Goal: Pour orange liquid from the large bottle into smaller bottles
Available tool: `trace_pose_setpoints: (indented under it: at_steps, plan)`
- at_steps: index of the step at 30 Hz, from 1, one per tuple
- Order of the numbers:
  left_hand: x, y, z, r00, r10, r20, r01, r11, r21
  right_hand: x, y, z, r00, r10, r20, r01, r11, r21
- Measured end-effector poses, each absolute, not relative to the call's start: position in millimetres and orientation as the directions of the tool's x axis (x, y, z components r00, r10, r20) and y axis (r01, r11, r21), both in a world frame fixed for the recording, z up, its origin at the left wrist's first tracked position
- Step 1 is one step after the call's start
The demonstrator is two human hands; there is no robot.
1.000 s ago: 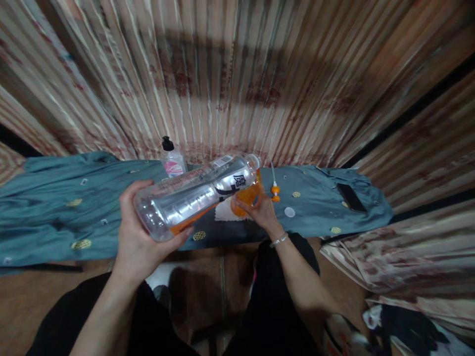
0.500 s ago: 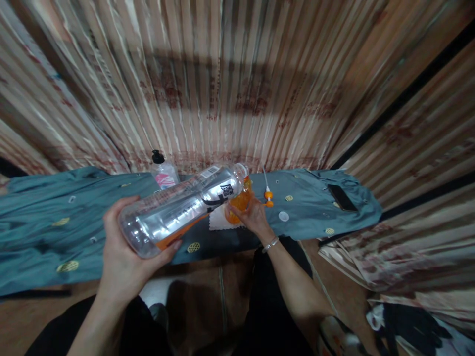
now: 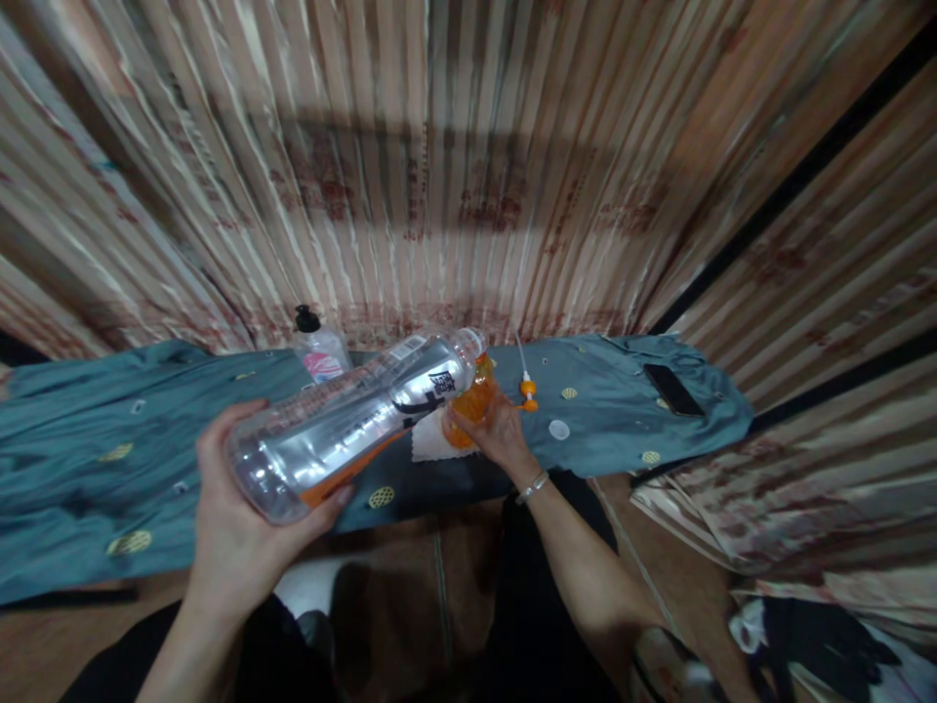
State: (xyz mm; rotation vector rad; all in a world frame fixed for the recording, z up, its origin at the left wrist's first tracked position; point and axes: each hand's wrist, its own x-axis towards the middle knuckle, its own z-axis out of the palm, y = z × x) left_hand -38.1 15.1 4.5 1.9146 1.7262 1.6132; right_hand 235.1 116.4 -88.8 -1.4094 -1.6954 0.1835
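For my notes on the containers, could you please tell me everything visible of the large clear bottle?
The large clear bottle looks like shiny transparent plastic, with bold black characters, an orange strip and a barcode on it. It is tipped over, its base end held in the left hand, its pale neck close to the top of the orange bottle. Whether they touch is unclear.

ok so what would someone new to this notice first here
Probably the large clear bottle, tilted mid-picture in the left hand, its neck at the top of an orange bottle held by the right hand. Then the orange pump top just right of that hand, and the dark phone farther right.
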Motion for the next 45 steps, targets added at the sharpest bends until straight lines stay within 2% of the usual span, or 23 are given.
trace_pose_setpoints:
  at_steps: [11,18,29,45]
  plan:
    - [-38.1,16.0,5.9,-0.24,0.78,0.578,0.653,-0.312,0.691,236.1,115.9,-89.1,0.048,0.861,0.506,0.717,0.323,-0.618]
    - [-38.5,14.9,6.7,-0.212,0.772,0.599,0.675,-0.327,0.661,236.4,115.4,-89.0,0.072,0.874,0.48,0.704,0.297,-0.645]
    - [-35.9,14.1,11.5,-0.249,0.786,0.566,0.646,-0.301,0.702,236.0,117.9,-91.3,0.067,0.863,0.5,0.722,0.304,-0.622]
    - [-37.5,14.8,11.7,-0.265,0.785,0.56,0.652,-0.282,0.704,236.3,116.5,-84.8,0.066,0.897,0.437,0.658,0.29,-0.695]
